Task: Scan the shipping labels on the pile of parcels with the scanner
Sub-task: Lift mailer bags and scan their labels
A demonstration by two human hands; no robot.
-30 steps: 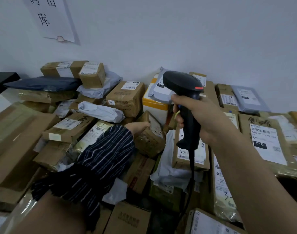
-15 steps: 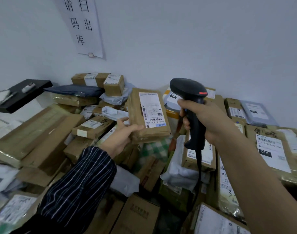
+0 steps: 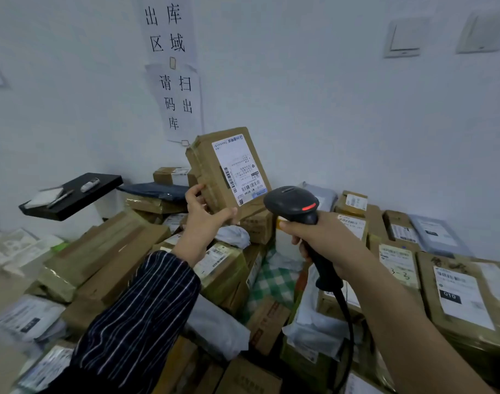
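Note:
My left hand (image 3: 204, 216) grips the lower end of a brown cardboard parcel (image 3: 209, 169) and holds it up, tilted, above the pile. Its white shipping label (image 3: 239, 167) with barcodes faces me. My right hand (image 3: 325, 240) grips the handle of a black scanner (image 3: 293, 203) with a red strip on its head. The scanner head sits just right of and below the label, pointing toward the parcel. A black cable hangs from the handle.
A pile of cardboard boxes (image 3: 106, 251) and poly mailers (image 3: 436, 231) covers the area below. A black shelf (image 3: 72, 197) with a pen juts out at the left. Paper signs (image 3: 175, 95) hang on the white wall behind.
My left hand took the parcel from the pile and raised it higher, with the label turned toward me. The scanner moved up to the label. The view tilted upward.

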